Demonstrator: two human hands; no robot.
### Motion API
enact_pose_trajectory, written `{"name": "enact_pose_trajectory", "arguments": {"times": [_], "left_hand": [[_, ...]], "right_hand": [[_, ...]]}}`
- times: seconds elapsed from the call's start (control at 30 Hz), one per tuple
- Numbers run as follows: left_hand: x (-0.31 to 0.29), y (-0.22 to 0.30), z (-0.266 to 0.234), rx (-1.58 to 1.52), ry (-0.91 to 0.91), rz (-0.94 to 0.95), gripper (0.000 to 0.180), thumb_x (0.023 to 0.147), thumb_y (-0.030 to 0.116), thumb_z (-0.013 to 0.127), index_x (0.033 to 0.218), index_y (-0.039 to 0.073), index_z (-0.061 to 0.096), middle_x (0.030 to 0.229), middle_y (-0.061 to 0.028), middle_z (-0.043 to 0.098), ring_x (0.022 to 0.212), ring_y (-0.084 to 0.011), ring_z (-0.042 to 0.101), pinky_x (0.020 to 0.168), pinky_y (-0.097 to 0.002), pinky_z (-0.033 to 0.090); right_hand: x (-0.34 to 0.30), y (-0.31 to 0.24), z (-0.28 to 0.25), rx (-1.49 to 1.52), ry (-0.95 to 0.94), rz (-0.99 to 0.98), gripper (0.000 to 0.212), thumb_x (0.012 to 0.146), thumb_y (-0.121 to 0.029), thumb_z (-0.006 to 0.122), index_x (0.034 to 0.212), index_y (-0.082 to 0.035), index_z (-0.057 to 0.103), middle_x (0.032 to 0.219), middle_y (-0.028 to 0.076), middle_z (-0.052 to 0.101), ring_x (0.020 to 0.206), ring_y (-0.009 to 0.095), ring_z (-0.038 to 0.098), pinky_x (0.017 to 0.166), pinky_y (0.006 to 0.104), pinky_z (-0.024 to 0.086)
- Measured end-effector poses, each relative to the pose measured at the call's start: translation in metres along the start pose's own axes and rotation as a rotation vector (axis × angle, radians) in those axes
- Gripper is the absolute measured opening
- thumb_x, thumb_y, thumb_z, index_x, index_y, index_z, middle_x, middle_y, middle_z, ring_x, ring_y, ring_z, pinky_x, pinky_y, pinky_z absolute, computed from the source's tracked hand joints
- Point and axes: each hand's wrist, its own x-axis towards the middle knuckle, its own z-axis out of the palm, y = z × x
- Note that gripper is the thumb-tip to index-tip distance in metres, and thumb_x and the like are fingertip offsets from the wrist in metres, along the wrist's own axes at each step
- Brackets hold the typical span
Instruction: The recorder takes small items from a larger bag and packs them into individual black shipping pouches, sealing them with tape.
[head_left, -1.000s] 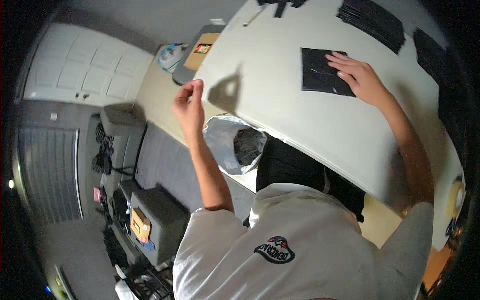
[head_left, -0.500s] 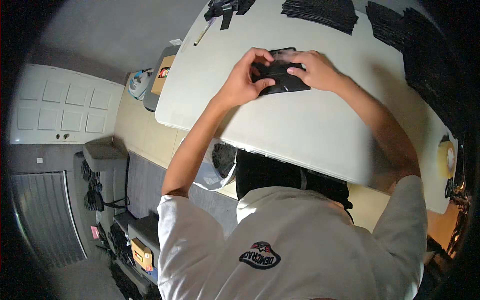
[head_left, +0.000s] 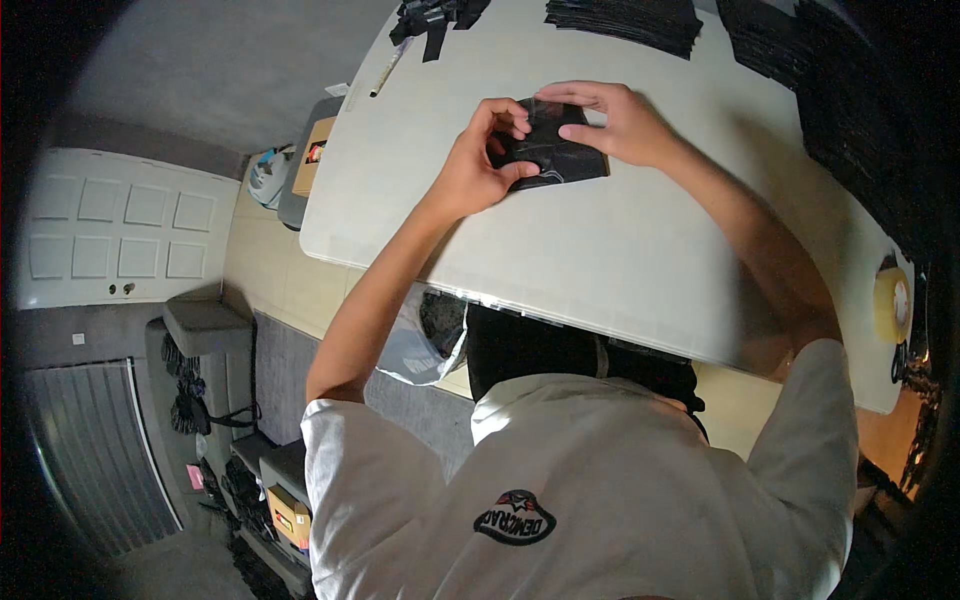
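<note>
A flat, square-cornered black plastic packet (head_left: pixel 565 158) lies on the white table, with shiny creases and what looks like clear tape near its far edge. My left hand (head_left: pixel 480 165) grips its left side, fingers curled over the top and thumb at the near left corner. Over the far right part of the packet is my right hand (head_left: pixel 625 125). Its fingers stretch along the far edge and touch there, while the thumb, held apart from them, rests on or just above the upper face. The packet's left edge is partly hidden under my left hand.
Stacks of flat black plastic pieces (head_left: pixel 625 25) line the table's far side, continuing as a large black pile (head_left: pixel 860 130) at right. A marker (head_left: pixel 388 72) and black strips (head_left: pixel 435 22) lie far left. A tape roll (head_left: pixel 890 303) sits at the right edge; a plastic bag (head_left: pixel 415 345) hangs below.
My right hand's fingers have shifted left along the packet's far edge and straightened. My left hand keeps its hold. The whole view has shifted slightly.
</note>
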Motion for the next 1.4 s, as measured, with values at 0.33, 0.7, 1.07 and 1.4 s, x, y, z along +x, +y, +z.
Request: {"name": "enact_pose_trajectory", "arguments": {"times": [0.33,0.7,1.07,1.4], "left_hand": [[0.002,-0.002,0.001,0.003,0.008,0.021,0.070,0.074,-0.004,0.087,0.129,0.011,0.047,0.114,-0.0006,0.058,0.105,-0.0133,0.057,0.086,-0.0265,0.045],[0.006,0.004,-0.001,-0.042,0.005,-0.045,0.088,0.077,-0.006,0.084,0.150,0.014,0.040,0.109,-0.0026,0.060,0.101,-0.0139,0.057,0.085,-0.0268,0.047],[0.003,0.005,-0.005,-0.116,0.030,-0.071,0.082,0.082,-0.015,0.074,0.150,0.011,0.039,0.111,-0.0063,0.059,0.108,-0.0165,0.059,0.098,-0.0299,0.050],[0.000,0.011,-0.011,0.009,0.046,-0.067,0.074,0.083,-0.018,0.065,0.147,0.013,0.044,0.115,-0.0089,0.062,0.112,-0.0183,0.060,0.097,-0.0312,0.050]], "right_hand": [[0.008,0.017,-0.002,0.249,0.142,0.027,0.017,0.093,-0.014,0.076,0.104,-0.001,0.075,0.098,0.005,0.075,0.088,0.013,0.069,0.083,0.0290,0.057],[0.018,-0.004,-0.024,0.011,0.355,-0.185,0.019,0.095,-0.021,0.074,0.099,-0.002,0.075,0.088,0.003,0.075,0.070,0.010,0.064,0.061,0.0278,0.051],[-0.004,-0.025,0.022,0.395,0.052,0.475,0.025,0.094,-0.024,0.076,0.105,-0.001,0.073,0.089,0.004,0.073,0.071,0.008,0.066,0.063,0.0219,0.055],[-0.002,-0.016,0.020,0.394,0.045,0.483,0.027,0.092,-0.022,0.078,0.104,0.001,0.072,0.088,0.006,0.073,0.070,0.009,0.067,0.063,0.0226,0.057]]}}
